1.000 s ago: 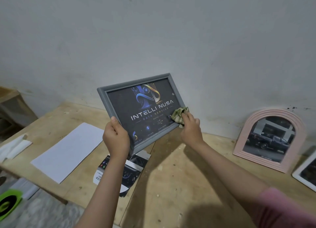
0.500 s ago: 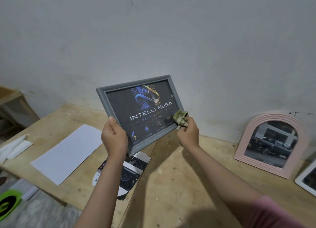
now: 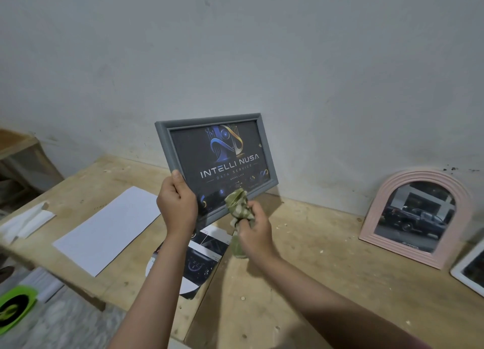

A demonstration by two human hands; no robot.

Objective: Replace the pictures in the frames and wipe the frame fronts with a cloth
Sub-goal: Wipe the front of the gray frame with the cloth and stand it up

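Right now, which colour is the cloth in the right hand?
The cloth is olive green with paler patches, seen best in the head view.

Matt grey frame (image 3: 215, 164), crumpled green cloth (image 3: 238, 206), rough bare-wood table (image 3: 314, 265).

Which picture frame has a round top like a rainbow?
The pink frame leaning on the wall, with a dark truck photo inside. The grey frame being held and the white one at the edge have straight sides.

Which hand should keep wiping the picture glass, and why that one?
The right hand. It already grips the crumpled green cloth against the lower edge of the grey rectangular frame, while the left hand is busy holding that frame up.
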